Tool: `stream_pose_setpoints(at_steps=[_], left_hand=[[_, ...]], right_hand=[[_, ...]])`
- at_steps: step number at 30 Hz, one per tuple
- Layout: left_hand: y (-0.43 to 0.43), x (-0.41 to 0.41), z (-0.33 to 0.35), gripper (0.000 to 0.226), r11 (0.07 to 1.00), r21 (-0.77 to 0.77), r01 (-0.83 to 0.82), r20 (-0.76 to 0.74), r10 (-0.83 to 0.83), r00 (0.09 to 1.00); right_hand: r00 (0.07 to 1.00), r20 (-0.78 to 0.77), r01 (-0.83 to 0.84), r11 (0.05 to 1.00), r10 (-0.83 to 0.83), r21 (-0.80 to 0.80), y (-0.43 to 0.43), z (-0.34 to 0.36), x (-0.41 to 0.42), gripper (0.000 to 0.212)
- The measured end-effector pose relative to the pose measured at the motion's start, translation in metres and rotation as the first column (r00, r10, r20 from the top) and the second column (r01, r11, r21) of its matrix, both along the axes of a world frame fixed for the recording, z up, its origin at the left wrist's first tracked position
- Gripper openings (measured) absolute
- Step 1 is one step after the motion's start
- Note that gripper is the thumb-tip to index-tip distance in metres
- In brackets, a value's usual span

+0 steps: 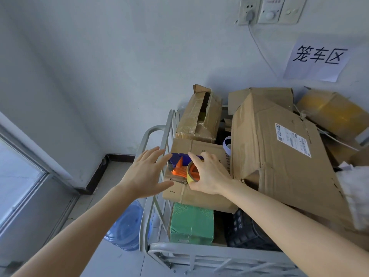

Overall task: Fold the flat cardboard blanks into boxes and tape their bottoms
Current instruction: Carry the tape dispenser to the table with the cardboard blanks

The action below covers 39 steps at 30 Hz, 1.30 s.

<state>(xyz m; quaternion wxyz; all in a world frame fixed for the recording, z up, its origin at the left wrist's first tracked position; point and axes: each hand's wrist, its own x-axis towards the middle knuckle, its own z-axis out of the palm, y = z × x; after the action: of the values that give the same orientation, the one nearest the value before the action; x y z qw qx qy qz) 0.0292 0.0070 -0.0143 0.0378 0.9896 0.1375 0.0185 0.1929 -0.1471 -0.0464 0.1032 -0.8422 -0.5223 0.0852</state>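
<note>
- Tape dispenser (182,166) — blue and orange — sits on a cardboard box (199,194) at frame centre.
- Right hand (207,174) grips its tape roll.
- Left hand (147,174), fingers spread, holds nothing — just left of it.

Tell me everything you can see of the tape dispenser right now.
The tape dispenser has a dark blue body, orange plastic inner parts and a roll of yellowish-brown tape mounted on an orange hub. It lies on the closed top of a cardboard box in the metal cage cart. The right hand grips it around the roll, hiding its right part. The left hand hovers open at its left, fingertips by the blue end; whether they touch it is unclear.
</note>
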Motion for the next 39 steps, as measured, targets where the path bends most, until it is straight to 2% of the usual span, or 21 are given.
stream_pose_setpoints(at_steps=[6,11,18,24,28,34,39], left_hand=[[-0.009,-0.001,0.021,0.085,0.992,0.023,0.124,0.031,-0.124,0.992],[-0.021,-0.013,0.034,0.086,0.966,0.072,0.25,0.087,-0.256,0.963],[-0.053,-0.04,0.036,0.083,0.882,0.087,0.464,0.146,-0.472,0.869],[-0.116,-0.037,0.029,0.08,0.727,0.122,0.676,0.098,-0.686,0.721],[-0.188,-0.024,0.031,0.083,0.61,0.122,0.783,0.102,-0.792,0.602],[-0.322,-0.014,0.034,0.08,0.334,0.142,0.932,0.078,-0.942,0.326],[-0.444,-0.023,0.027,0.076,0.155,0.128,0.98,0.079,-0.986,0.145]], right_hand=[[0.991,0.015,0.134,0.991,-0.134,0.0,-0.026,0.018,-0.026,0.095],[0.957,-0.032,0.29,0.956,-0.289,0.048,-0.059,0.042,-0.063,0.093],[0.843,0.005,0.535,0.839,-0.538,0.098,-0.125,0.056,-0.132,0.09],[0.662,0.015,0.746,0.661,-0.749,0.077,-0.207,0.058,-0.182,0.092],[0.532,0.008,0.844,0.531,-0.847,0.08,-0.276,0.062,-0.212,0.087],[0.271,-0.012,0.953,0.267,-0.962,0.143,-0.391,0.057,-0.265,0.081],[0.074,-0.061,0.987,0.064,-0.995,0.145,-0.494,0.051,-0.312,0.08]])
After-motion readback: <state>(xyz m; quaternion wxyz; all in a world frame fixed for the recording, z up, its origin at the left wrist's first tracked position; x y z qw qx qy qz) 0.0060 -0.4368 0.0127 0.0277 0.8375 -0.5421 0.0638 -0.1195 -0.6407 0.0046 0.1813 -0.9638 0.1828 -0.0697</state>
